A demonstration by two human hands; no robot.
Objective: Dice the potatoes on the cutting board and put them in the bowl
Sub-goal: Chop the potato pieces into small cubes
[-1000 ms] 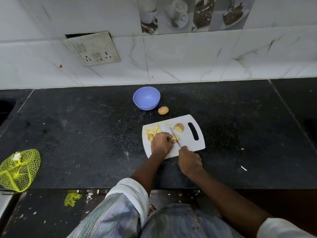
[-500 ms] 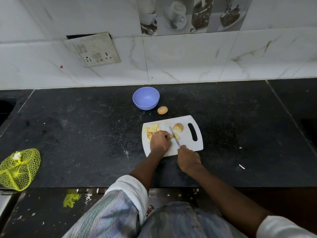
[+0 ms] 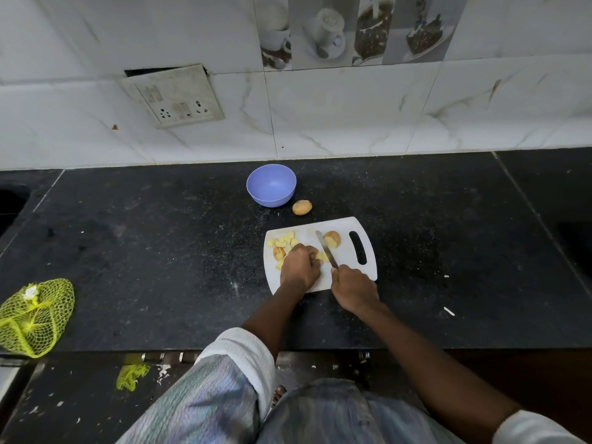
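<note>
A white cutting board [image 3: 368, 270] lies on the black counter. Several yellow potato dice [image 3: 283, 242] are heaped at its far left, and a potato half [image 3: 333, 239] sits near the handle slot. My left hand [image 3: 299, 267] presses down on a potato piece [image 3: 321, 256] in the board's middle. My right hand [image 3: 354, 288] grips a knife [image 3: 326, 249] whose blade rests just right of that piece. An empty blue bowl [image 3: 271, 185] stands behind the board, with a whole potato [image 3: 301, 207] beside it.
A yellow mesh bag [image 3: 33, 317] lies at the counter's left front edge. The tiled wall with a socket plate [image 3: 174, 96] rises behind the bowl. A sink opening [image 3: 11, 200] shows at far left. Small white scraps [image 3: 449, 311] lie right of the board.
The knife blade has shifted slightly along the potato piece while my left hand keeps holding it. The view has drifted a little; nothing else has moved.
</note>
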